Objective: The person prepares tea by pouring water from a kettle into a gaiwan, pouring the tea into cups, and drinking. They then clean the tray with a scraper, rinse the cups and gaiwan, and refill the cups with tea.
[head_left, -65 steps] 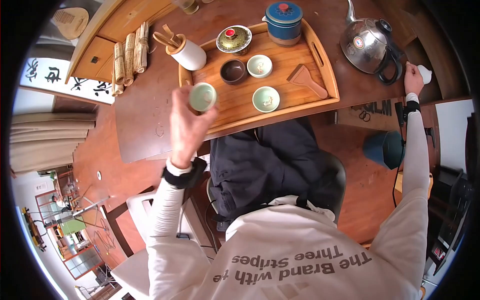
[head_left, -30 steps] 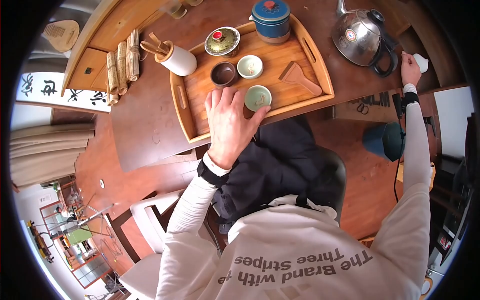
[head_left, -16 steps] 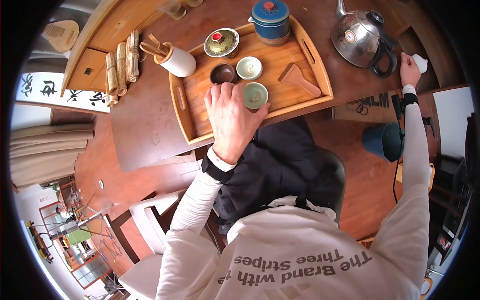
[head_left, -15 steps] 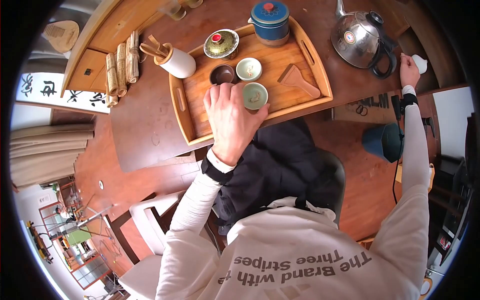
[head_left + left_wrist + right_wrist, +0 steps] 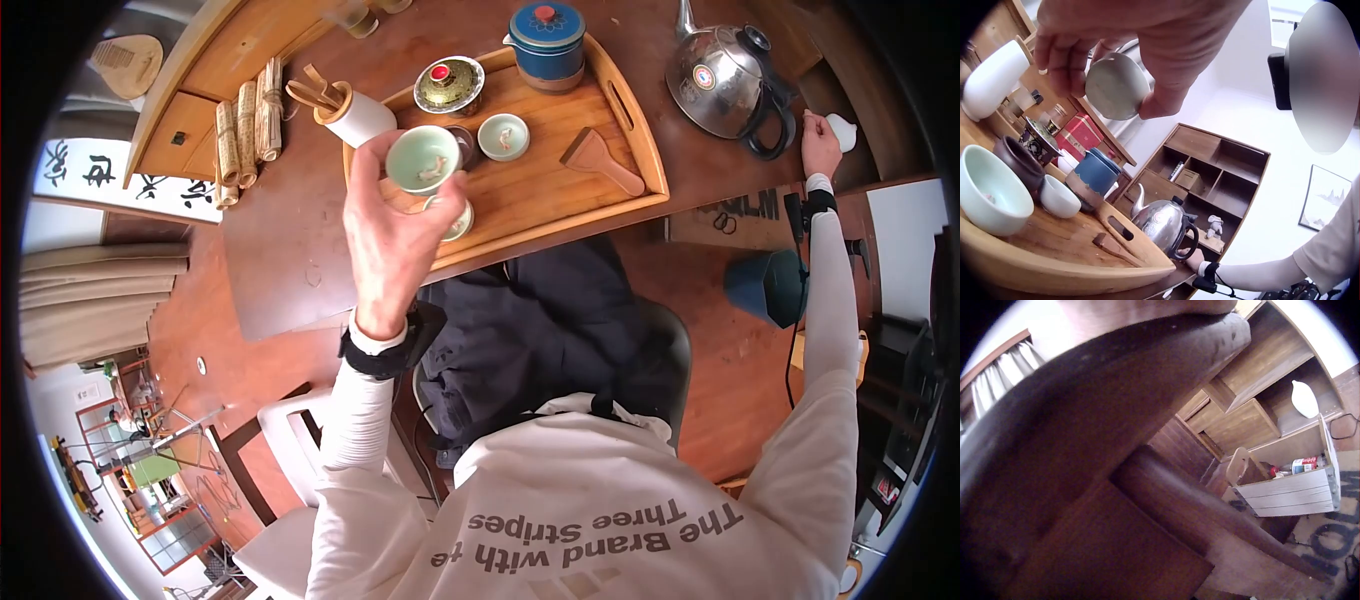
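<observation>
My left hand (image 5: 385,225) grips a pale green teacup (image 5: 424,160) by its sides, thumb opposite the fingers, raised over the left part of the wooden tray (image 5: 560,231). In the left wrist view the held teacup (image 5: 1118,87) shows its underside. Below the hand, a second pale green teacup (image 5: 458,222) stands on the tray, partly covered by it. A smaller pale cup (image 5: 503,137) stands behind, beside a dark brown cup (image 5: 467,145) mostly hidden by the held one. Far right, my right hand (image 5: 822,150) rests at the table edge near the kettle handle, holding nothing visible.
On the tray are a lidded patterned bowl (image 5: 449,85), a blue pot (image 5: 547,48) and a wooden scraper (image 5: 604,163). A white holder with wooden tools (image 5: 360,118) leans left; bamboo scrolls (image 5: 247,120) lie beyond. The steel kettle (image 5: 715,85) stands right.
Over the last half second my left hand has lifted a green teacup off the tray and moved it left and up, uncovering another green teacup below. My right hand has stayed in place.
</observation>
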Tool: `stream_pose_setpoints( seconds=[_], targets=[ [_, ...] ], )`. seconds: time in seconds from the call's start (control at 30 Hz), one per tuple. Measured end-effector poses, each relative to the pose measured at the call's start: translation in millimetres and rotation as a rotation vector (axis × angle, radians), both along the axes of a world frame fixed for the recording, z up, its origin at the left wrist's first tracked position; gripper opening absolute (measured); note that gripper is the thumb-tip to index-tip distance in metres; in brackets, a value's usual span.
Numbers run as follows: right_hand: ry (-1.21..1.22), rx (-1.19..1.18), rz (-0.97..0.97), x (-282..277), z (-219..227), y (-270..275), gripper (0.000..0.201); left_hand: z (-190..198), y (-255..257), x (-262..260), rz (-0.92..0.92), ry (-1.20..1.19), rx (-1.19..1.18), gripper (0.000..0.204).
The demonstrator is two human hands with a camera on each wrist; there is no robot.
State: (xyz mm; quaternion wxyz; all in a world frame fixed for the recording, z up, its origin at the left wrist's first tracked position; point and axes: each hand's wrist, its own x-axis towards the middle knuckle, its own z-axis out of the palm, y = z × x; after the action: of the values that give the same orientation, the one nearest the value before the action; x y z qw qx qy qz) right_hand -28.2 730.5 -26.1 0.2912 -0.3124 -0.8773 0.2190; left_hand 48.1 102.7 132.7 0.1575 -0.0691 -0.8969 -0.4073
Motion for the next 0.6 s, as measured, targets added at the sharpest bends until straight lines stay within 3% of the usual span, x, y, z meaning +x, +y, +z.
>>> stream_pose_setpoints(
  seconds=[0.13,0.23,0.27,0.33,0.37,0.6],
  targets=[
    [0.018,0.036,0.001,3.6,-4.2,2.8,0.04,-7.3,-22.0,-2.5,-0.021,-0.12,0.272,0.049],
    [0.003,0.015,-0.005,-1.1,-3.5,2.6,0.038,-9.3,-33.5,0.2,0.041,-0.056,-0.026,0.05],
    [-0.001,-0.022,-0.017,1.3,-3.0,1.1,0.038,-11.9,-40.0,-2.0,0.04,-0.053,-0.025,0.05],
    [-0.005,-0.005,-0.019,4.2,0.1,-1.0,0.037,-15.6,-61.2,-5.5,0.054,0.251,-0.707,0.058],
    [-0.007,0.011,-0.018,3.6,-0.5,-2.0,0.037,-15.1,-70.3,-7.6,0.001,0.278,-0.741,0.065],
    [0.026,0.003,0.0,2.0,-5.3,1.4,0.039,25.1,-103.5,-24.6,-0.141,0.404,-1.133,0.064]
  ],
)
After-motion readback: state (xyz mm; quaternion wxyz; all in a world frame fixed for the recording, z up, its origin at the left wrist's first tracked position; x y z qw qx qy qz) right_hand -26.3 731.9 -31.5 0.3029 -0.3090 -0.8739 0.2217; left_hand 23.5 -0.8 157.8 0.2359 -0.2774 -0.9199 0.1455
